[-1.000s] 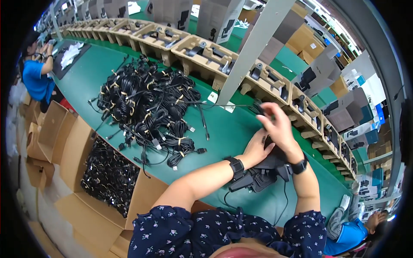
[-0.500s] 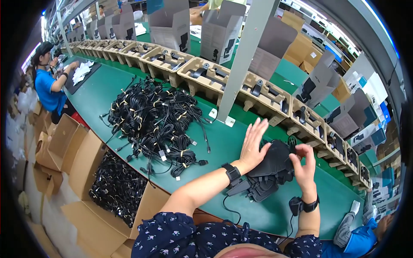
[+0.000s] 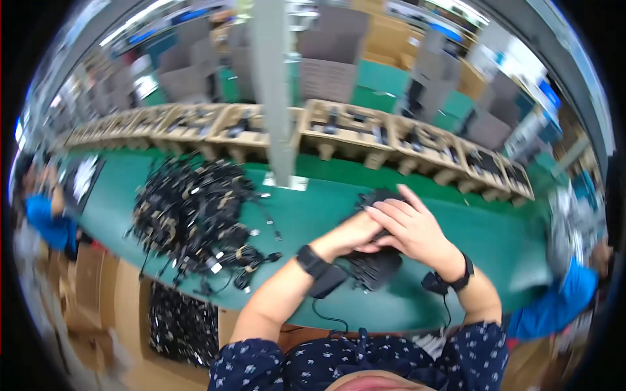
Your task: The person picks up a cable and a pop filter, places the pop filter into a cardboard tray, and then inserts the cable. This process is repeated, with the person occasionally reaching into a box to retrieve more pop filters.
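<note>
In the middle of the green table lies a heap of flat black pieces (image 3: 374,268), with more black material at its far side; blur hides their exact kind. My left hand (image 3: 355,233) rests over the heap, its fingers mostly hidden. From the right my right hand (image 3: 417,232) reaches across, fingers stretched out and lying over the left hand's fingers. Black straps circle both wrists, and a black box-shaped module (image 3: 328,281) with a thin cord hangs by the left one. Left of my hands sits a large pile of bundled black cables (image 3: 195,218).
Beyond the table (image 3: 313,218) runs a row of moulded brown trays (image 3: 345,130) holding black parts. A pale metal post (image 3: 277,111) rises at its far edge. A carton of black cables (image 3: 127,313) stands lower left. People in blue are at both sides.
The view has swung right. My hands, apart at either side of the black pieces before, have come together, the right fingers now across the left hand.
</note>
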{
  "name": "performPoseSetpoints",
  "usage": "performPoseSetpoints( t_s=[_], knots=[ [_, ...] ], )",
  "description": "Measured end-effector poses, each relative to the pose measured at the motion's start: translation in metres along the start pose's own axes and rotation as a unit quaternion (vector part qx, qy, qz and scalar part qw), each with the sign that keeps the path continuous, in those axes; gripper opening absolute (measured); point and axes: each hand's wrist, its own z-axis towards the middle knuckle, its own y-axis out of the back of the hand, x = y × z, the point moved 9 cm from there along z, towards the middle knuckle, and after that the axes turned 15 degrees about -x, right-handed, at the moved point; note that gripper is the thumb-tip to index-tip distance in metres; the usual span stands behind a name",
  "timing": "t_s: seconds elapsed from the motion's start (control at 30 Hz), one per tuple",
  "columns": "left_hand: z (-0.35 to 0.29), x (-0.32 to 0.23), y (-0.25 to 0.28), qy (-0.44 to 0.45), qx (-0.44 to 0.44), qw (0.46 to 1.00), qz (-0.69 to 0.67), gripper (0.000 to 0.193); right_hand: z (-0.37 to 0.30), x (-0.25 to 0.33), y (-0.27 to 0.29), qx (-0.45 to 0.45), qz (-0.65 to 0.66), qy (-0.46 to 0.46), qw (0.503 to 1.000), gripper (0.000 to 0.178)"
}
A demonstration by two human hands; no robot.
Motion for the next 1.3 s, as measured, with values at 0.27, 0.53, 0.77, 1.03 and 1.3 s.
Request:
performPoseSetpoints(
  t_s=[0.27, 0.53, 0.77, 1.03, 1.3],
  knots=[
    [0.014, -0.043, 0.055, -0.328, -0.225, 0.908, 0.129, 0.028, -0.044, -0.112, 0.038, -0.086, -0.123, -0.223, 0.963, 0.040],
    [0.027, -0.002, 0.058, -0.304, -0.189, 0.893, 0.275, 0.031, -0.130, -0.287, 0.098, -0.109, -0.266, -0.505, 0.814, 0.030],
    [0.030, 0.002, 0.070, -0.174, -0.133, 0.967, 0.130, 0.030, -0.142, -0.359, 0.073, 0.128, -0.328, -0.496, 0.793, 0.025],
    [0.020, -0.018, 0.080, -0.330, -0.221, 0.863, 0.313, 0.032, -0.130, -0.392, 0.014, 0.166, -0.326, -0.469, 0.804, 0.022],
    [0.022, -0.010, 0.084, -0.307, -0.196, 0.849, 0.383, 0.032, -0.164, -0.392, 0.003, -0.124, -0.186, -0.603, 0.766, 0.028]
  ],
)
